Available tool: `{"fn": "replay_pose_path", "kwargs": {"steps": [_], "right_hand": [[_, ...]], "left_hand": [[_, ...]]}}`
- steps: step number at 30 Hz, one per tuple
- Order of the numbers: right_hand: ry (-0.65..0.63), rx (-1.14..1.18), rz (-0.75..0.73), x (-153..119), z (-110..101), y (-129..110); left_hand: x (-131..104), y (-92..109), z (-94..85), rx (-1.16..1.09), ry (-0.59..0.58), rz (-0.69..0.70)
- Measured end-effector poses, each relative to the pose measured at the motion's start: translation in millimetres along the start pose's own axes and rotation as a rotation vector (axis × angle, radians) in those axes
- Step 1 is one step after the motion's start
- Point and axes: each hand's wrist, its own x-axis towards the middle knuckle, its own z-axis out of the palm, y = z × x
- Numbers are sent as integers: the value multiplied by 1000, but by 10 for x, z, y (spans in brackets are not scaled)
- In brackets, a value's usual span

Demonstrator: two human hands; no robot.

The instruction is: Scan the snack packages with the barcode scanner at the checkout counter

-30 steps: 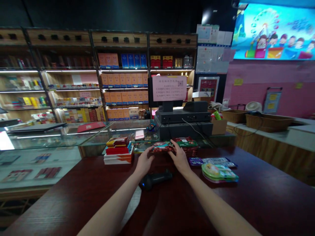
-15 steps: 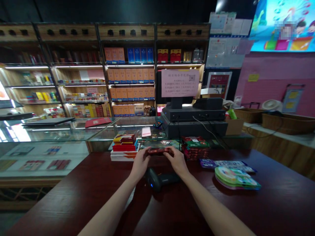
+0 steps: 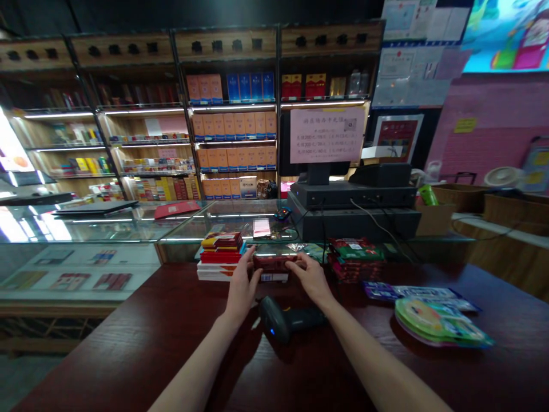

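Note:
Between my two hands is a dark red packet (image 3: 272,264), with a white barcode panel along its near lower edge. My left hand (image 3: 241,284) grips its left end, thumb below and fingers behind. The right end is pinched by my right hand (image 3: 312,279). Just in front of both hands, a black handheld barcode scanner (image 3: 277,323) with a blue light lies on the brown table (image 3: 163,343). Left of my left hand stands a stack of red, yellow and white boxes (image 3: 221,257). A pile of dark red and green packets (image 3: 355,257) is right of my right hand.
Purple and silver packets (image 3: 422,294) and green-topped rounded packs (image 3: 440,323) lie at the right. Behind the table are a glass counter (image 3: 214,214), a monitor with a pink notice (image 3: 327,135) and loose cables. Shelves (image 3: 234,142) of boxes line the back wall.
The packet is tipped so its broader face and barcode panel now show, and both hands still hold it. The view has shifted slightly; the scanner stays on the table.

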Motion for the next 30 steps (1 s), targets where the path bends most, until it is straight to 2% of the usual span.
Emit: {"fn": "replay_pose_path", "kwargs": {"steps": [3,5,7,11,17,23,27,30], "right_hand": [[5,20,11,67,38,63],[0,24,19,120,48,81],[-6,8,25,175,48,78],[-28,-42,24,263,46,40],[-78,-39,50,263,99,32],[-159,118,43,191,122,125],[-221,198,47,114,45,189],[-264,160,66,-4,-103,176]], "left_hand": [[-14,-36,-61,223,-37,217],[-10,-49,-119,364,-129,345],[0,-63,-171,461,-234,410],[3,-104,-220,528,-317,384],[-23,-129,-244,501,-311,320],[-34,-132,-284,498,-290,311],[-41,-156,-294,506,-276,319],[-40,-170,-299,509,-257,335]]}}
